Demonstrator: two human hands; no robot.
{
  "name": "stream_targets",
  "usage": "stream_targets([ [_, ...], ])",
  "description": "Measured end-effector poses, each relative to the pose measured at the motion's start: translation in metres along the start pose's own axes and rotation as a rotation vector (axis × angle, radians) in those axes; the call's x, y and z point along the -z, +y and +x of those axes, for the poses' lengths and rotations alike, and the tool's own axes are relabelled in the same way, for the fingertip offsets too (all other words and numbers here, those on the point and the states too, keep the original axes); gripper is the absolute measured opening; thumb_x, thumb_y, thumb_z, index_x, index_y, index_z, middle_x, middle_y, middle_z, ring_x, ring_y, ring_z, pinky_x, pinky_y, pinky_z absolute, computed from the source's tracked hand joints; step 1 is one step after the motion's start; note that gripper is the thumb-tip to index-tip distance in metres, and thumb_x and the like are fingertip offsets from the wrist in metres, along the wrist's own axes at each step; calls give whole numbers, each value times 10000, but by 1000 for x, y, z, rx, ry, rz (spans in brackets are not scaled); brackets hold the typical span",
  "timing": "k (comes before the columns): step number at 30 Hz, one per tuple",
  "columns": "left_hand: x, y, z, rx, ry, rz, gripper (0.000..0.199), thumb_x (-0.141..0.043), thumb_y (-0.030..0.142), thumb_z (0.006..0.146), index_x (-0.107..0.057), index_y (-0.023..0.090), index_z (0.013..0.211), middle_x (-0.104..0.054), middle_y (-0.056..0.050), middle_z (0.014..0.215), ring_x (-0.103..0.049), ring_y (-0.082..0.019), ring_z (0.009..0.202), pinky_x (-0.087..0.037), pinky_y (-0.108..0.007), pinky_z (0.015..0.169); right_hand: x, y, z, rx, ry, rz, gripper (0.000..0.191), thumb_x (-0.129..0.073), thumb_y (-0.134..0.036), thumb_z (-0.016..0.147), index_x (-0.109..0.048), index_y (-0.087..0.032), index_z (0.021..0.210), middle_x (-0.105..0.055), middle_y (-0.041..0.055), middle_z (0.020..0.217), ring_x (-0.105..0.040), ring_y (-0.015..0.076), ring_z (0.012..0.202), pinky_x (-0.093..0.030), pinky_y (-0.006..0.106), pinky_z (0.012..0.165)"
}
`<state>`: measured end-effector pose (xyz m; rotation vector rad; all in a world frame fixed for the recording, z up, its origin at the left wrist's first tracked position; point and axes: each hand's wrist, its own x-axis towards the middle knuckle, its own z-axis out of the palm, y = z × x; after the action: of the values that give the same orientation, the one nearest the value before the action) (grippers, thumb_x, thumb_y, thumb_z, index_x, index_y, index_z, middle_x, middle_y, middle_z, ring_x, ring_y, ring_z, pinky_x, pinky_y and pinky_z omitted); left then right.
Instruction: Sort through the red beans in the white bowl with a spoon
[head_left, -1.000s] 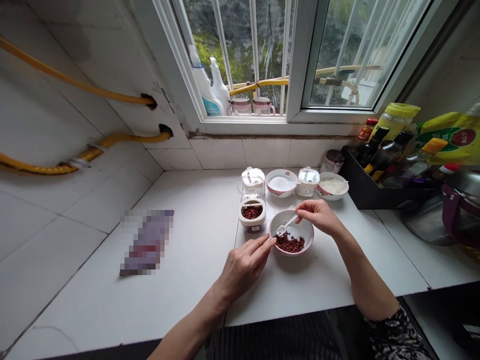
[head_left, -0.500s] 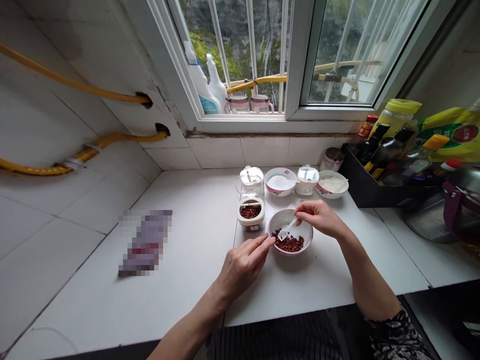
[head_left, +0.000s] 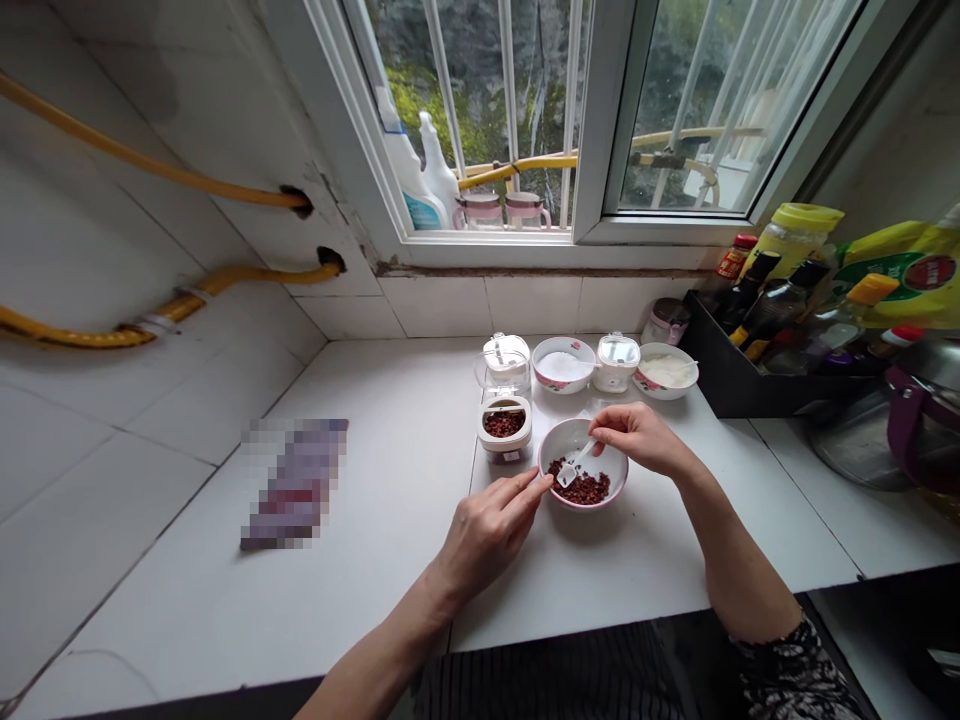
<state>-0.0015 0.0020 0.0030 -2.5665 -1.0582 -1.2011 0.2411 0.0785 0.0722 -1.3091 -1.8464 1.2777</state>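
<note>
My right hand pinches the handle of a small white spoon, its scoop resting low inside a pink-rimmed white bowl. Dark red dried bits, which look like Sichuan peppercorns, lie in the bottom of that bowl. On the bowl's left rim are the fingertips of my left hand, its fingers fairly straight and closed on the edge; the thumb is mostly hidden. Just behind my left hand stands an open seasoning jar with the same dark red bits in it.
Behind are a bowl of white grains, a bowl of pale flakes and two clear-lidded jars. At right, a black box of bottles stands beside a pot. A blurred purple packet lies left.
The view has shifted very slightly. Within the bowl, the spoon's scoop has turned a little among the dark red bits; both hands hold nearly the same positions.
</note>
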Motion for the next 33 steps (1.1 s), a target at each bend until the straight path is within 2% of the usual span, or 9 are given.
stream_targets([
  [6, 1, 0, 1, -4, 4, -4, 323, -485, 99, 964, -612, 173, 1253, -729, -105, 1111, -725, -179, 896, -614, -265, 713, -2, -5, -3, 2, -40, 29, 172, -627, -326, 783, -681, -162, 780, -725, 46, 648, -591, 141, 585, -389, 259, 543],
  [10, 1, 0, 0, -8, 5, -5, 332, -493, 98, 961, -607, 167, 1265, -725, -112, 1118, -725, -186, 905, -615, -267, 706, 2, -2, 0, -8, -19, 119, 177, -653, -332, 770, -683, -159, 788, -728, 50, 652, -641, 162, 641, -448, 269, 605],
  [14, 0, 0, 0, -2, -3, -10, 365, -493, 101, 957, -599, 181, 1297, -724, -108, 1121, -725, -182, 907, -616, -264, 719, -2, -3, -1, 18, 36, 21, 134, -636, -292, 778, -687, -169, 766, -729, 40, 651, -631, 159, 621, -453, 275, 597],
  [18, 1, 0, 0, -2, 2, -15, 350, -496, 106, 960, -606, 179, 1285, -725, -107, 1121, -724, -185, 910, -617, -268, 718, -8, -8, -5, 25, -6, -28, 132, -598, -270, 794, -688, -174, 780, -730, 31, 661, -613, 146, 597, -434, 271, 571],
  [28, 1, 0, 0, 2, -19, -15, 367, -493, 93, 957, -602, 180, 1296, -719, -110, 1141, -722, -189, 935, -618, -273, 737, 1, -2, 1, 1, 7, 164, 225, -679, -382, 740, -682, -163, 790, -736, 49, 651, -667, 180, 662, -478, 305, 668],
  [30, 1, -1, 0, 2, -21, -14, 378, -491, 98, 959, -595, 187, 1311, -720, -108, 1136, -722, -185, 936, -617, -268, 746, 3, -2, 1, -11, 14, 148, 221, -659, -377, 750, -684, -162, 794, -734, 49, 650, -649, 175, 646, -463, 295, 639],
  [33, 1, -1, 0, -1, -12, -14, 383, -493, 109, 961, -590, 192, 1323, -723, -108, 1132, -724, -182, 925, -618, -266, 747, 5, -4, -2, 1, 63, -13, 177, -618, -325, 777, -699, -168, 775, -729, 42, 646, -604, 153, 611, -418, 269, 578],
])
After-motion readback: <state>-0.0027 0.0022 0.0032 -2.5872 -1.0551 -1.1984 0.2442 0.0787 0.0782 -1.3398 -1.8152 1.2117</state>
